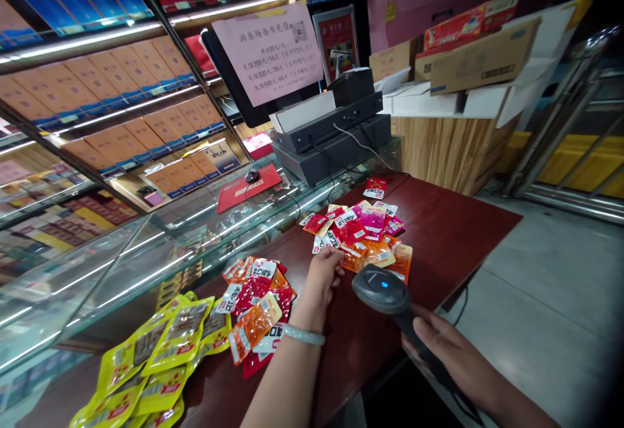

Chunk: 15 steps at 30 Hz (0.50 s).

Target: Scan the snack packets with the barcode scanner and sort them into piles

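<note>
My right hand [439,337] is wrapped round the handle of a black barcode scanner [383,290], whose head shows a small blue light. The scanner's head is over the table, close to the near edge of a pile of small snack packets [373,220] in red, orange, purple and white. My left hand [328,269], with a pale bangle on its wrist, reaches to the left edge of this pile. Its fingers are curled closed, and what they grip, if anything, is hidden. Left of my forearm lies a second heap of small red and orange packets [258,304]. Larger yellow snack bags [178,337] overlap beside it.
A dark red table [439,220] carries the packets. Behind it are a glass counter [160,239], a red mat [248,187] with a mouse, a black cash drawer [336,142] and a monitor covered by a pink sign [268,51]. Cardboard boxes [480,57] stand at back right.
</note>
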Available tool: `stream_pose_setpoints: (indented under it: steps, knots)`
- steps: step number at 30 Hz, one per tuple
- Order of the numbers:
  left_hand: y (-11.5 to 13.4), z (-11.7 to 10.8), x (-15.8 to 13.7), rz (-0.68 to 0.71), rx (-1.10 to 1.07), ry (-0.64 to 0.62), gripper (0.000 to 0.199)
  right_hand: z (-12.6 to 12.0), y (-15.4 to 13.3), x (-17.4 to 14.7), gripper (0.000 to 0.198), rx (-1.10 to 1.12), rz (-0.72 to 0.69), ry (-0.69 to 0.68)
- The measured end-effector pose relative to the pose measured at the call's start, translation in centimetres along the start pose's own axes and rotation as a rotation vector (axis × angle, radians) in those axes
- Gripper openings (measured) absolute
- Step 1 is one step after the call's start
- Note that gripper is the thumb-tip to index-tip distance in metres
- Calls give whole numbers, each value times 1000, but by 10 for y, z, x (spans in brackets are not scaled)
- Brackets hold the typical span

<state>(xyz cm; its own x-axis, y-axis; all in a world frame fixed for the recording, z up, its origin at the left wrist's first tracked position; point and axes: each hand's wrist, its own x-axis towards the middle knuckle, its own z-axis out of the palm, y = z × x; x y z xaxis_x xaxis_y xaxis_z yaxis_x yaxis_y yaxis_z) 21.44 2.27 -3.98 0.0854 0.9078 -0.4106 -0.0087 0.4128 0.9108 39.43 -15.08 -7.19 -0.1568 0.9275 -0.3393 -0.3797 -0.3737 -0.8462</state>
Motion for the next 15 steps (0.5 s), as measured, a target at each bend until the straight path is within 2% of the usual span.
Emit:
stream_pose_setpoints:
  steps: [3, 6, 10, 15]
  knots:
    - [-2, -5, -6, -29, -60, 18, 25, 3, 0, 1, 73, -1, 17, 23]
    - [5, -2, -8, -121, -156, -40, 24, 4, 0, 1, 74, 12, 14, 72]
    - [16, 11, -1, -236, -207, -92, 22, 2, -4, -1, 73, -7, -10, 60]
    - [20, 31, 12, -289, -225, -118, 16, 7, -11, -2, 72, -43, -28, 116]
